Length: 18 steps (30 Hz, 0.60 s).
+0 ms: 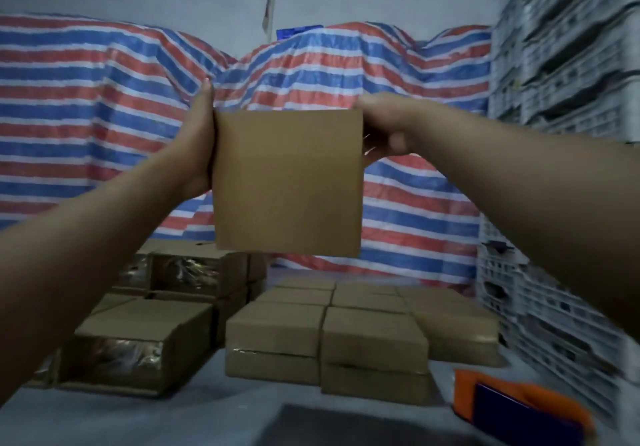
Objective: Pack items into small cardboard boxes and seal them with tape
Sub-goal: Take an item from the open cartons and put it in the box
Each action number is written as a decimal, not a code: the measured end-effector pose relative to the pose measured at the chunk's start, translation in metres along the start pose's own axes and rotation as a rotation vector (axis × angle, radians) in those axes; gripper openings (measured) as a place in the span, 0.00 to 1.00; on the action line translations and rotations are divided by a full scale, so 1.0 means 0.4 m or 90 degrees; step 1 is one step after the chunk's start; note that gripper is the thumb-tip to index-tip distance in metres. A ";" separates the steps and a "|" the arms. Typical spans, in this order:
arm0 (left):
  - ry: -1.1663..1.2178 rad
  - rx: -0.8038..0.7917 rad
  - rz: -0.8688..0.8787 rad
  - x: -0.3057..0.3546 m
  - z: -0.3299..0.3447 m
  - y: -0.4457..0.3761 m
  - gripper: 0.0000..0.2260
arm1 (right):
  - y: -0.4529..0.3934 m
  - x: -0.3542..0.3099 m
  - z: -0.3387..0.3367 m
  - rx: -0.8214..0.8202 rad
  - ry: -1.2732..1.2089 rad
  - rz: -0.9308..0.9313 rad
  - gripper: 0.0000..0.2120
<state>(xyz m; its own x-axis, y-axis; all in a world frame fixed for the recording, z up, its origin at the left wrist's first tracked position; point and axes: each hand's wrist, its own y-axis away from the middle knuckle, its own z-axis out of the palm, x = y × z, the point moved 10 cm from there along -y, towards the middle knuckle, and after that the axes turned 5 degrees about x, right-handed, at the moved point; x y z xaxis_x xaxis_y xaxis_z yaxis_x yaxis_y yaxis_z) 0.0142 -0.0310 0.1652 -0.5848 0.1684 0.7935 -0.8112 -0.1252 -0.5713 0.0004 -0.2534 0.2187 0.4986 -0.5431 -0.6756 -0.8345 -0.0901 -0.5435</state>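
Both arms are up and the small cardboard box (288, 182) is in the air between them, one flat brown face toward the camera, well above the table (214, 407). The left hand (197, 141) clasps its left edge — fingers go behind the box, out of sight. The right hand (388, 127) grips the upper right corner, fingers curled. Below, sealed boxes (374, 335) sit stacked toward the table's far edge; an orange tape dispenser (519, 411) lies near the right corner.
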 end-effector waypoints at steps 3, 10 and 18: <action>0.015 -0.021 -0.027 -0.056 0.118 0.051 0.30 | 0.077 0.110 -0.081 0.016 -0.034 0.050 0.19; 0.045 0.002 -0.149 -0.344 0.205 0.212 0.26 | 0.225 0.470 -0.064 0.007 -0.135 0.209 0.15; -0.002 0.073 -0.189 -0.606 0.166 0.351 0.23 | 0.384 0.745 0.075 0.052 -0.225 0.343 0.11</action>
<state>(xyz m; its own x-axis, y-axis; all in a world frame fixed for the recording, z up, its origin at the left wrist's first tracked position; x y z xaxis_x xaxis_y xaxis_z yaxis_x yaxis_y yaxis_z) 0.0424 -0.1543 -0.0935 -0.3223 0.2115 0.9227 -0.9407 -0.1805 -0.2872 0.0279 -0.4041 -0.0812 0.0742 -0.1857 -0.9798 -0.9757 0.1896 -0.1098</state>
